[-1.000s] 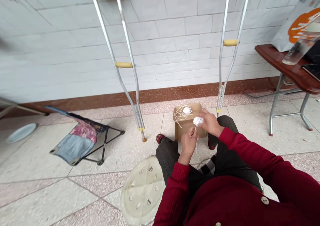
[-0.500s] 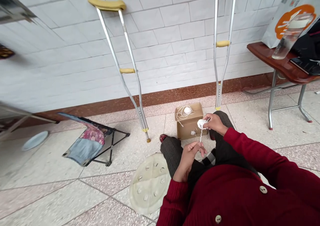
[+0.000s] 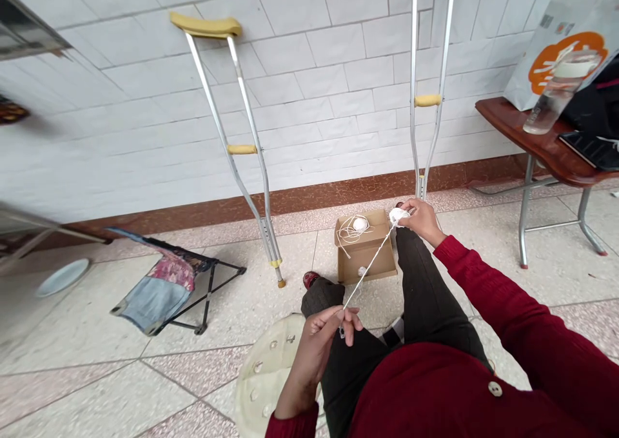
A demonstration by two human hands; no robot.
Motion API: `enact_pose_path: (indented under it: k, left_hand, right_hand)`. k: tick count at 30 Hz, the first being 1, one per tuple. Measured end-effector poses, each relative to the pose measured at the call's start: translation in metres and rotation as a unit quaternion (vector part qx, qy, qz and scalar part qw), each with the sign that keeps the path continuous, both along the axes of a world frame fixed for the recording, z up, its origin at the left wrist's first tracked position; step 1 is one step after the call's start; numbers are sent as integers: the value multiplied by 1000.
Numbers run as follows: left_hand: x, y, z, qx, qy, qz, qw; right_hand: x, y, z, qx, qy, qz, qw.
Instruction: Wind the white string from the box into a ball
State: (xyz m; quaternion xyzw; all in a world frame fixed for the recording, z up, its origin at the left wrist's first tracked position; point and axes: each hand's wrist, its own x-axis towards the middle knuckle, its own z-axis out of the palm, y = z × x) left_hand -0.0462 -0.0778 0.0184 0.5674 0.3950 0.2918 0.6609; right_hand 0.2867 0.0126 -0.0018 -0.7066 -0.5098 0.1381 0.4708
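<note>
My right hand [image 3: 422, 221] is shut on a small white ball of string [image 3: 399, 216], out past my right knee. My left hand [image 3: 319, 338], low over my lap, pinches a taut white string [image 3: 370, 267] that runs up to that ball. Below the string stands an open cardboard box [image 3: 366, 264]. A larger white string ball [image 3: 360, 224] sits in it among loose string loops [image 3: 348, 233]. A small white scrap [image 3: 362, 271] lies further down in the box.
Two aluminium crutches [image 3: 236, 148] lean on the tiled wall. A folding stool [image 3: 169, 289] stands on the left, and a round plastic lid [image 3: 268, 380] lies by my left knee. A wooden table [image 3: 536, 141] holds a water bottle and bag.
My hands have moved far apart, the left drawn back to my lap and the right pushed outward past the box. The string between them now stretches long and straight.
</note>
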Motion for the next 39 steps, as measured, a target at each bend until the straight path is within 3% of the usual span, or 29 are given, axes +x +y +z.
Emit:
enact_pose_path:
  k: [4, 7, 11, 15, 17, 20, 24, 28, 35, 39]
  left_hand:
    - [-6, 34, -23, 68, 217, 28, 973]
    - [12, 61, -41, 115, 259, 80, 956]
    - [66, 93, -37, 78, 137, 147, 977]
    - [124, 114, -23, -40, -101, 216, 970]
    - [144, 117, -25, -96, -164, 228, 955]
    - [158, 110, -37, -151, -180, 202, 951]
    - [152, 88, -49, -134, -100, 141, 976]
    - [134, 75, -41, -98, -15, 53, 994]
    - [96, 58, -11, -98, -42, -12, 994]
    - [76, 40, -18, -107, -35, -8, 994]
  right_hand:
    - [1, 21, 5, 38, -9, 19, 999]
    - [-8, 37, 10, 53, -45, 63, 996]
    - [-23, 53, 12, 33, -98, 119, 987]
    - [-34, 59, 7, 21, -147, 156, 977]
    - [-37, 58, 3, 12, -160, 169, 972]
    - [-37, 52, -4, 4, -164, 182, 970]
    - [-33, 41, -17, -5, -144, 170, 975]
    - [-27, 29, -31, -15, -125, 156, 980]
    - [-37, 13, -43, 2, -103, 171, 980]
    - [-53, 2, -54, -31, -65, 171, 983]
